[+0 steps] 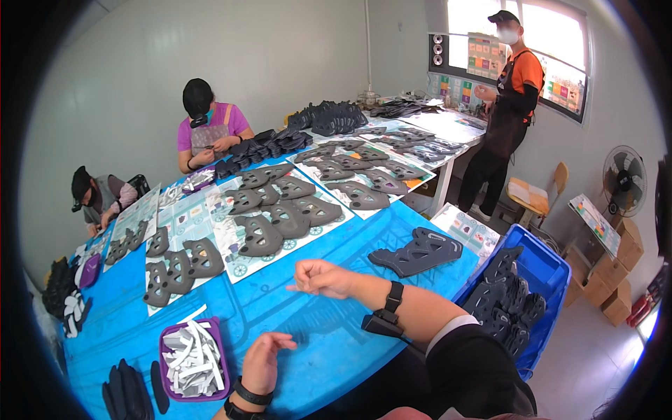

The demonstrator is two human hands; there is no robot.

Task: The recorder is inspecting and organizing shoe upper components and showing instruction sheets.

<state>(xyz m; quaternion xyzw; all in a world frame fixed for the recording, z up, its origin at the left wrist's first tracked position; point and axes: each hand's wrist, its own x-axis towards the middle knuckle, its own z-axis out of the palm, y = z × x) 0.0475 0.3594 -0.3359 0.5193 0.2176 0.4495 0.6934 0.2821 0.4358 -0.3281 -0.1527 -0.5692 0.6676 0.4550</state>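
Blue and long, the table (329,350) runs away from you toward two seated people and a standing one by the window. Your left hand (264,360) rests low on the bare blue top, fingers loosely curled and holding nothing. Just to its left sits a purple tray (220,350) filled with pale grey strips (190,360); further left lie dark flat pieces (126,392) at the table's edge.

Your right hand (320,278) hovers above the table with the fingers pinched together; whether something small sits between them, you cannot tell. Out beyond it to the right lies a single dark grey foam panel (418,253), apart from the rest. Ahead of both hands, many similar panels (280,213) are laid in rows on printed paper sheets (231,241), white and pale blue with small coloured pictures. That spread looks already set out, while the strips in the tray seem unused.

Right of your right forearm, a blue crate (542,269) holds more dark panels stacked on edge, so a good share seems yet to be handled. Coloured rectangular posters (483,56) hang under the window, and brown cardboard boxes (619,280) sit on the floor far right.
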